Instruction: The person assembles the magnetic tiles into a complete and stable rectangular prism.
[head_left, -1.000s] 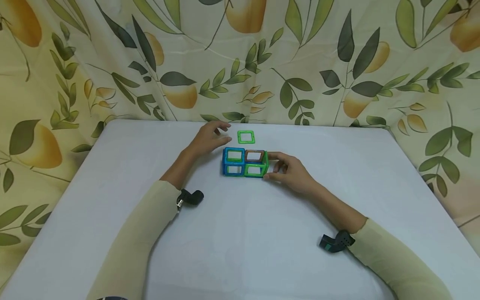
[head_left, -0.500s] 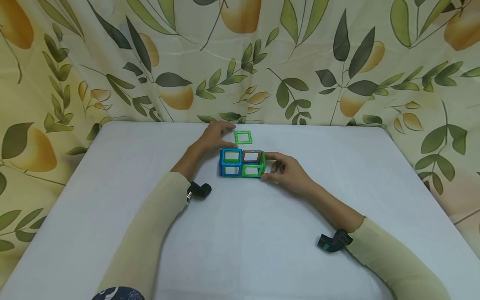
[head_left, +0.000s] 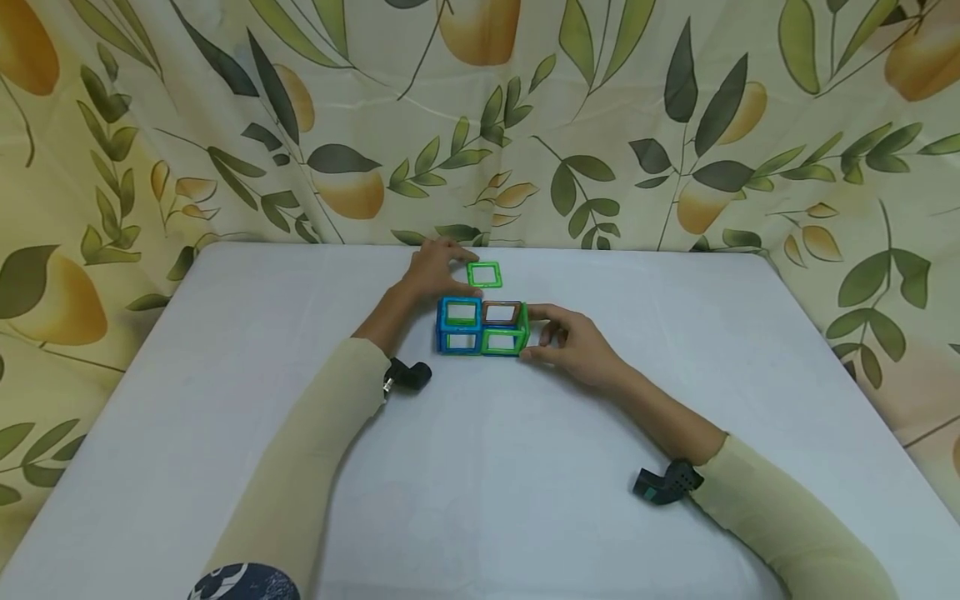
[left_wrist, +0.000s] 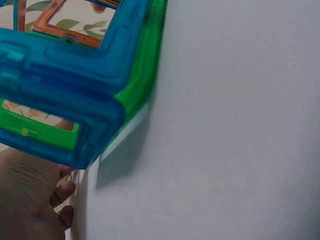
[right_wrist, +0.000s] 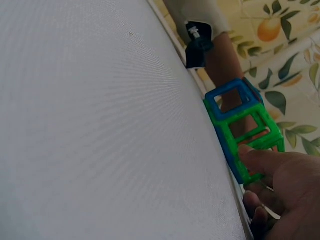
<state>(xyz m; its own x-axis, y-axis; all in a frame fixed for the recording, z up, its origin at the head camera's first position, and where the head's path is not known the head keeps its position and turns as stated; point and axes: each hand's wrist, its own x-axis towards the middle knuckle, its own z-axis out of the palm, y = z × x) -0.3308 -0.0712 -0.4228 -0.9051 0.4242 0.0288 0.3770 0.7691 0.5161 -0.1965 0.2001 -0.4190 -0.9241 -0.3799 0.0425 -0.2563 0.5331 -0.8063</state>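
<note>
A block built of magnetic tiles (head_left: 460,328) stands on the table, two boxes wide. Its left part is blue, its right part green, and an orange-brown tile (head_left: 501,302) lies in the top at right. My right hand (head_left: 581,343) pinches the right end, thumb at the front and index finger behind; the right wrist view shows the thumb on a green tile (right_wrist: 226,125). Just behind the block lies a loose green square tile (head_left: 497,275). Beside its left edge my left hand (head_left: 433,271) spreads thumb and index finger. Blue tiles (left_wrist: 75,65) partly cover that hand in the left wrist view.
The white table (head_left: 562,500) ends just behind the loose tile, where a leaf-and-fruit-patterned cloth (head_left: 600,125) hangs. Black wrist cameras (head_left: 411,375) stick out from both sleeves. A dark round patterned object (head_left: 243,583) shows at the bottom left.
My left hand has moved right, up to the loose green tile. The right hand keeps its hold on the block, and the whole head view has shifted slightly.
</note>
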